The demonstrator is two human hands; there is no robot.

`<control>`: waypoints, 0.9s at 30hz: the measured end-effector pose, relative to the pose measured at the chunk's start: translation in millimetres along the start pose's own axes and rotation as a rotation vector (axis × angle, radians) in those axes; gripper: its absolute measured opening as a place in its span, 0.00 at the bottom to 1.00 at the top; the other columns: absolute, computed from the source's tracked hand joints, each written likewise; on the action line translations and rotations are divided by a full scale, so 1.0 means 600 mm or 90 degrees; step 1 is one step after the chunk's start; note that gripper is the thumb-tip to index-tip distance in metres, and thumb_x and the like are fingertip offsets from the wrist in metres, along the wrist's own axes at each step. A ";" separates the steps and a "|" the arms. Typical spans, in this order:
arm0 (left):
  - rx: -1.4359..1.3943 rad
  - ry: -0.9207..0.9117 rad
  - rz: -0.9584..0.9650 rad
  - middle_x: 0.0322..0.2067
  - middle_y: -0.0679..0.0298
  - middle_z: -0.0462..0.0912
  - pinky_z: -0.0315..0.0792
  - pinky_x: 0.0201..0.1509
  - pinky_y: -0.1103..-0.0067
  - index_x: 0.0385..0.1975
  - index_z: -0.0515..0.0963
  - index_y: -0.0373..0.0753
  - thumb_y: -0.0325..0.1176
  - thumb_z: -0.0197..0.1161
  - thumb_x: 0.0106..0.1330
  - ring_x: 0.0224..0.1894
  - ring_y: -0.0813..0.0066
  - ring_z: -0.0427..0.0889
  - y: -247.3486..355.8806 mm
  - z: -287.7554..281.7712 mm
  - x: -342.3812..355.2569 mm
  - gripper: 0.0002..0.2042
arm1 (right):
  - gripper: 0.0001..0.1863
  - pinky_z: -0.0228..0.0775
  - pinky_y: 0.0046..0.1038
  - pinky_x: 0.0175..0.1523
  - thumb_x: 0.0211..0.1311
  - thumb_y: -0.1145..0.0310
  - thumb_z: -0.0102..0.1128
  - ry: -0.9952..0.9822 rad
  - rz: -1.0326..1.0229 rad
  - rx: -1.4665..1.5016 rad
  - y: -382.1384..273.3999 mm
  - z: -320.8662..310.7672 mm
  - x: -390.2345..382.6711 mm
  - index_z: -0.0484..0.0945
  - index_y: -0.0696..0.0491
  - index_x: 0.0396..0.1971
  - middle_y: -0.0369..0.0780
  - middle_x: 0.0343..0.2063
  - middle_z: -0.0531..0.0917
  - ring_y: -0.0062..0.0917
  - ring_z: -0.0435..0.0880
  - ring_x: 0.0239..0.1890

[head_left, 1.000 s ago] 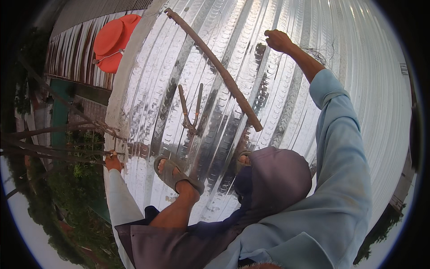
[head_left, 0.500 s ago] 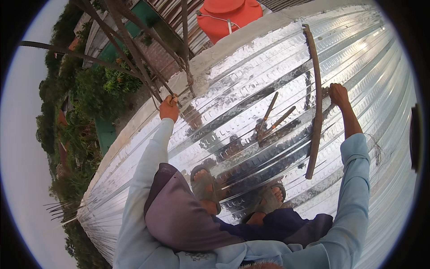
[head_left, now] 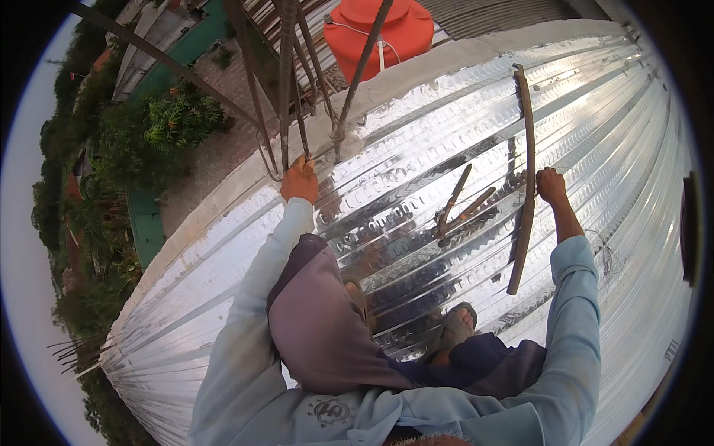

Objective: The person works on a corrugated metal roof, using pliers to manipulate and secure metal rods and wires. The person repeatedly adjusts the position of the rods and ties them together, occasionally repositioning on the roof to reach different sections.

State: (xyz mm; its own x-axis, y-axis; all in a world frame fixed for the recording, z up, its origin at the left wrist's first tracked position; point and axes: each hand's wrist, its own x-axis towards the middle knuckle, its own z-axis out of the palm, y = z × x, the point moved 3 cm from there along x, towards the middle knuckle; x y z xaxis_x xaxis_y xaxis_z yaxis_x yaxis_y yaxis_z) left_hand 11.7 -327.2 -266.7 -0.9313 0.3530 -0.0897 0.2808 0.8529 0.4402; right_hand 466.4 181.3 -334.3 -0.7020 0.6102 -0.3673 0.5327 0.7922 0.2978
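My left hand (head_left: 300, 178) is closed round an upright dark reinforcing bar (head_left: 303, 134) at the roof's raised edge. My right hand (head_left: 550, 184) has its fingers curled beside a long rusty bar (head_left: 525, 223) lying across the shiny corrugated metal sheets (head_left: 401, 178); whatever is in those fingers is unclear. Between my hands, long-handled cutters (head_left: 454, 212) rest on the sheets with their handles spread. My sandalled foot (head_left: 454, 331) is below them, and my other foot is mostly hidden by my clothing.
Several bent bars (head_left: 357, 63) rise from the concrete edge (head_left: 182, 236). Beyond it are a red tank (head_left: 378, 41), trees (head_left: 175, 119), a green structure (head_left: 145, 227) and a paved yard far below. A tangle of thin wire (head_left: 606, 256) lies at my right.
My view has swung round, putting the edge across the upper left. My right hand has lowered to beside the lying bar. My left hand stays on the rebar.
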 end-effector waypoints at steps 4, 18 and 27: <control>-0.015 0.020 0.019 0.47 0.52 0.86 0.77 0.52 0.59 0.58 0.80 0.49 0.41 0.54 0.73 0.49 0.46 0.84 0.019 0.021 0.014 0.17 | 0.09 0.81 0.42 0.46 0.65 0.65 0.60 0.071 0.088 0.024 0.111 -0.026 -0.070 0.83 0.55 0.34 0.45 0.38 0.84 0.39 0.86 0.44; -0.136 0.020 0.031 0.55 0.44 0.81 0.80 0.35 0.66 0.69 0.71 0.44 0.38 0.57 0.74 0.36 0.55 0.88 -0.008 0.047 -0.032 0.24 | 0.23 0.75 0.35 0.52 0.69 0.69 0.54 0.248 -0.118 0.187 0.042 0.112 -0.495 0.71 0.44 0.63 0.39 0.40 0.79 0.30 0.80 0.50; -0.155 0.079 0.091 0.48 0.48 0.85 0.76 0.30 0.68 0.61 0.77 0.37 0.36 0.58 0.73 0.28 0.62 0.84 0.022 0.018 -0.080 0.19 | 0.28 0.70 0.48 0.59 0.66 0.73 0.51 0.267 0.511 0.156 0.389 0.181 -0.446 0.68 0.48 0.67 0.41 0.56 0.80 0.37 0.79 0.58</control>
State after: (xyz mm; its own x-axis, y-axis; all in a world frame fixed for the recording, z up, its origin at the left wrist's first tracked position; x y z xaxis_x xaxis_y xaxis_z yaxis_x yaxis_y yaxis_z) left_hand 62.8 -328.5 -266.4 -0.9117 0.4005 0.0913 0.3609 0.6750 0.6435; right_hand 829.9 204.6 -261.9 -0.1681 0.9586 0.2297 0.9829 0.1454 0.1127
